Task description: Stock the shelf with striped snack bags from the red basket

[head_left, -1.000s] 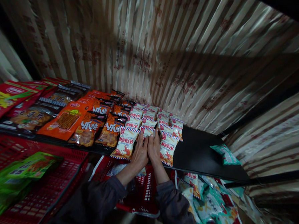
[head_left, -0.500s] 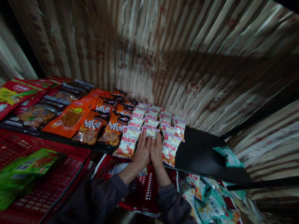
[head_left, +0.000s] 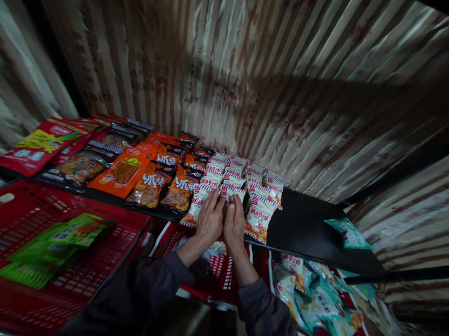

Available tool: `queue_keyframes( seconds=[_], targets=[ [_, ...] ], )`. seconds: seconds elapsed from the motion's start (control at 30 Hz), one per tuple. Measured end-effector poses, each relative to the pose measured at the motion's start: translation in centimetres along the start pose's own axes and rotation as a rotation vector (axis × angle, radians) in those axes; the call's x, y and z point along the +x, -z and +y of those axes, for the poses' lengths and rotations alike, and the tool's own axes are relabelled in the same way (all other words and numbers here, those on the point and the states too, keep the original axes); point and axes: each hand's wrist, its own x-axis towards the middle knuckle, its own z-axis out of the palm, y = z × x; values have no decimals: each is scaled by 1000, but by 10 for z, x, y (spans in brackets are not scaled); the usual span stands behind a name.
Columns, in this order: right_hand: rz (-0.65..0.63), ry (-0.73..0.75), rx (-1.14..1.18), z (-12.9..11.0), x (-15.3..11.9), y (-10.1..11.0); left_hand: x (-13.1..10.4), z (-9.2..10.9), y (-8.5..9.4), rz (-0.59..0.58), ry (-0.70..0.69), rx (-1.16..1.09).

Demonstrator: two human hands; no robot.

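My left hand (head_left: pixel 210 221) lies with fingers stretched forward over the front edge of the black shelf, partly across a white snack bag (head_left: pixel 198 203) with striped ends. Beside it, my right hand (head_left: pixel 235 222) is also open, its fingers extended over a matching snack bag in the middle (head_left: pixel 231 191). The hands cover most of that middle bag, with a narrow gap between them. To the right of my right hand rests another white snack bag (head_left: pixel 260 215). More of these bags stand in rows behind.
The black shelf (head_left: pixel 300 224) also carries orange-and-black snack bags (head_left: pixel 151 184), an orange packet (head_left: pixel 124 168), red packets (head_left: pixel 47 141) and one teal bag (head_left: pixel 349 233). Below are a red basket (head_left: pixel 102 267) with green packets (head_left: pixel 63 237) and a crate of teal bags (head_left: pixel 321 301).
My hands have drawn slightly apart, opening a gap above the middle bag. The whole view has shifted, so the shelf and baskets appear farther right.
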Motion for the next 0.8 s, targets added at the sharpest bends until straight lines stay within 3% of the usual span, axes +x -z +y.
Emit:
queue_keyframes(
  seconds=[0.17,0.37,0.57,0.8],
  targets=[
    [-94,-31,58,-11,-14,-16,-1,-10,29,78,245,13],
    [-148,-75,37,-14,-18,-32,-9,-22,25,135,414,-48],
    [-160,-126,92,-7,-17,-40,-8,-22,17,134,495,-138],
    [-132,-117,106,-8,-12,-39,-1,-19,18,139,433,-184]
  ],
)
